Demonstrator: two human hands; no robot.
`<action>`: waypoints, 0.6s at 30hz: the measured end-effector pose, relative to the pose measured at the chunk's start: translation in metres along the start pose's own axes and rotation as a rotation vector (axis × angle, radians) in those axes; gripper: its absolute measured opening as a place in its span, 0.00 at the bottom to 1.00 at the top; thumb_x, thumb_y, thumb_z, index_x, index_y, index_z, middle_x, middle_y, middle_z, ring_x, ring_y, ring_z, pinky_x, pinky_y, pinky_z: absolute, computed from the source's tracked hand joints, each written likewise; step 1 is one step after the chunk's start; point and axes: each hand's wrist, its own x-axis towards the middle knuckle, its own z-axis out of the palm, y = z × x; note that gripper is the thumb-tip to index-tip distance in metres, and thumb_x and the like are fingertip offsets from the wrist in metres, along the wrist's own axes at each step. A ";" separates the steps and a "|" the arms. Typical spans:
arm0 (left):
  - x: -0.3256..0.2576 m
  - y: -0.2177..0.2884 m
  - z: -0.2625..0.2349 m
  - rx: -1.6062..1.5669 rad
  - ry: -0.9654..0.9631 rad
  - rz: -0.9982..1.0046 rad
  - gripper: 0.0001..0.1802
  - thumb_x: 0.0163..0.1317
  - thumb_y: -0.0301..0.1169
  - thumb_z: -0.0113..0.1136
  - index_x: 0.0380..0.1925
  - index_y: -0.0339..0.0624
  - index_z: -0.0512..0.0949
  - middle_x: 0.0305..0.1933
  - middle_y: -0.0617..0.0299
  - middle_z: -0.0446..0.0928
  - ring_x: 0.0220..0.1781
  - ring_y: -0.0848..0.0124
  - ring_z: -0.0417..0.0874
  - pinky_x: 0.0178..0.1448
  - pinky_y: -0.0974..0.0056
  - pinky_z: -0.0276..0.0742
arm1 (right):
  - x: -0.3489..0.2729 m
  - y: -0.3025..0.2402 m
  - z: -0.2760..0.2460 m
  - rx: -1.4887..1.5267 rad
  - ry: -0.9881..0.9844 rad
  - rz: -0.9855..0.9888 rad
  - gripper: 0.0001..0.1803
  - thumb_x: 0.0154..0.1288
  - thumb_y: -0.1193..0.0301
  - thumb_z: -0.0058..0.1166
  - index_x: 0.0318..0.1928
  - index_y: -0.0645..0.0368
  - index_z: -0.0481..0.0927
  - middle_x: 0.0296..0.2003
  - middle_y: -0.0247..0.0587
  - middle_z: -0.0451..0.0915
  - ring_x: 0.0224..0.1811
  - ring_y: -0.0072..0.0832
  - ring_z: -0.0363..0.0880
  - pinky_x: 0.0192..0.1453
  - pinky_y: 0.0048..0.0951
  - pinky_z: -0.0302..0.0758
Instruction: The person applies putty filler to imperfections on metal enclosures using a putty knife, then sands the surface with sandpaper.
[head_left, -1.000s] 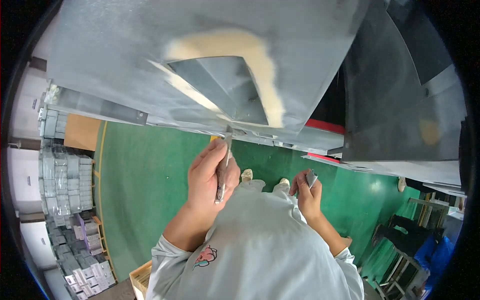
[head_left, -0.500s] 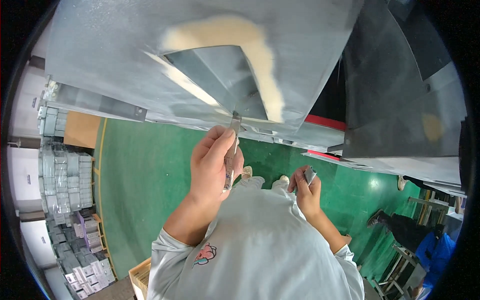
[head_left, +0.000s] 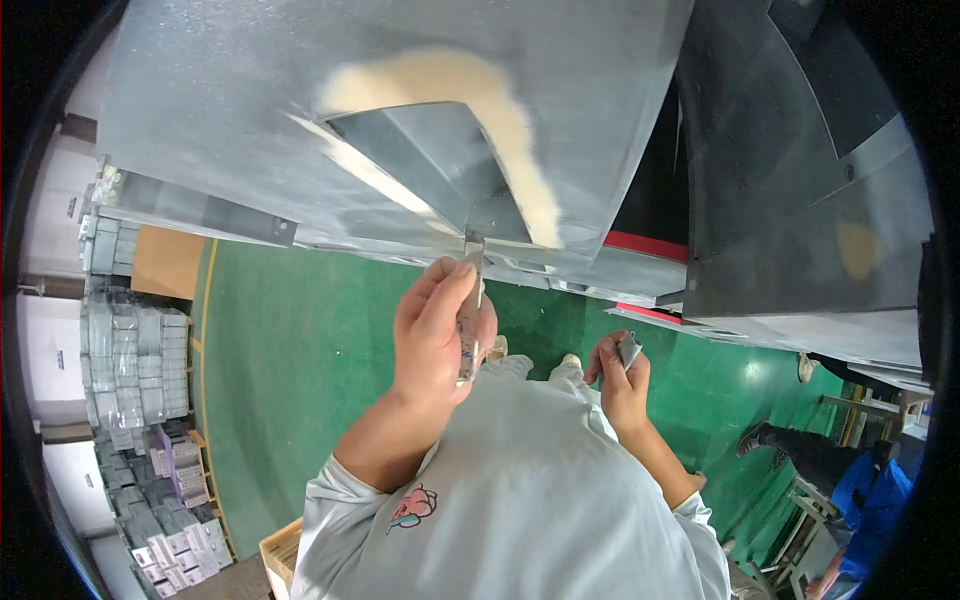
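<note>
My left hand (head_left: 432, 330) is closed around a narrow, flat metal strip tool (head_left: 470, 325) with a stained lower end. Its upper tip reaches the lower corner of a recess (head_left: 425, 150) in a large grey metal panel (head_left: 230, 110); whether it touches the surface I cannot tell. Smooth beige filler (head_left: 420, 78) borders the recess along its top and sides. Lower and to the right, away from the panel, my right hand (head_left: 622, 385) pinches a small folded grey piece (head_left: 629, 350), perhaps sandpaper.
Another dark grey panel (head_left: 800, 240) stands at the right, past a dark gap with a red strip (head_left: 645, 246). Wrapped stacks of grey boxes (head_left: 135, 350) line the left side. A wooden crate (head_left: 280, 550) is at lower left. Someone in blue (head_left: 870, 500) is at lower right.
The view has shifted slightly, so the panel's upper part appears a little lower. My left hand and the strip tool sit slightly farther right and lower in view. Both hands keep their holds.
</note>
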 end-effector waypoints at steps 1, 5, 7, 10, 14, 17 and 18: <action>0.001 -0.001 0.000 -0.005 -0.003 -0.013 0.10 0.70 0.35 0.47 0.30 0.44 0.71 0.11 0.67 0.63 0.09 0.77 0.58 0.14 0.70 0.52 | 0.000 0.000 0.000 -0.017 -0.001 0.001 0.09 0.73 0.71 0.42 0.34 0.62 0.68 0.23 0.36 0.70 0.22 0.22 0.69 0.26 0.23 0.67; 0.001 -0.007 0.001 -0.082 -0.028 0.013 0.11 0.71 0.35 0.46 0.30 0.45 0.70 0.11 0.67 0.62 0.09 0.77 0.57 0.13 0.70 0.51 | 0.000 -0.002 0.000 0.006 0.014 0.008 0.09 0.72 0.74 0.44 0.33 0.64 0.70 0.23 0.35 0.71 0.22 0.20 0.70 0.26 0.23 0.68; 0.000 -0.009 0.002 -0.116 -0.033 0.007 0.11 0.71 0.36 0.46 0.29 0.45 0.69 0.11 0.68 0.62 0.08 0.78 0.56 0.13 0.70 0.50 | 0.000 -0.002 -0.001 0.014 0.015 0.002 0.08 0.72 0.74 0.44 0.33 0.64 0.70 0.23 0.35 0.71 0.22 0.20 0.69 0.26 0.23 0.68; 0.000 -0.009 0.002 -0.160 -0.062 -0.020 0.12 0.72 0.36 0.44 0.29 0.46 0.68 0.11 0.68 0.62 0.08 0.78 0.56 0.12 0.70 0.49 | -0.001 -0.003 -0.001 0.035 0.023 0.002 0.08 0.72 0.74 0.44 0.33 0.64 0.70 0.23 0.35 0.71 0.22 0.20 0.70 0.26 0.24 0.69; 0.003 -0.007 0.000 -0.171 -0.104 -0.010 0.14 0.74 0.34 0.39 0.28 0.46 0.68 0.10 0.68 0.60 0.07 0.78 0.55 0.11 0.71 0.49 | -0.003 -0.002 0.000 0.031 0.021 0.026 0.08 0.72 0.74 0.44 0.34 0.64 0.71 0.23 0.35 0.72 0.22 0.20 0.70 0.26 0.24 0.69; 0.005 -0.005 -0.001 -0.195 -0.074 -0.067 0.14 0.74 0.34 0.38 0.28 0.46 0.69 0.10 0.68 0.60 0.07 0.78 0.55 0.11 0.71 0.49 | -0.003 -0.002 0.001 -0.019 0.019 0.012 0.09 0.72 0.74 0.44 0.33 0.63 0.71 0.23 0.35 0.72 0.22 0.20 0.70 0.26 0.23 0.69; 0.005 -0.003 -0.002 -0.205 -0.096 -0.058 0.14 0.74 0.34 0.38 0.28 0.46 0.69 0.09 0.68 0.60 0.07 0.78 0.54 0.10 0.71 0.49 | -0.003 -0.001 0.002 -0.014 0.009 0.011 0.09 0.72 0.74 0.44 0.33 0.63 0.71 0.22 0.35 0.72 0.22 0.20 0.70 0.26 0.23 0.69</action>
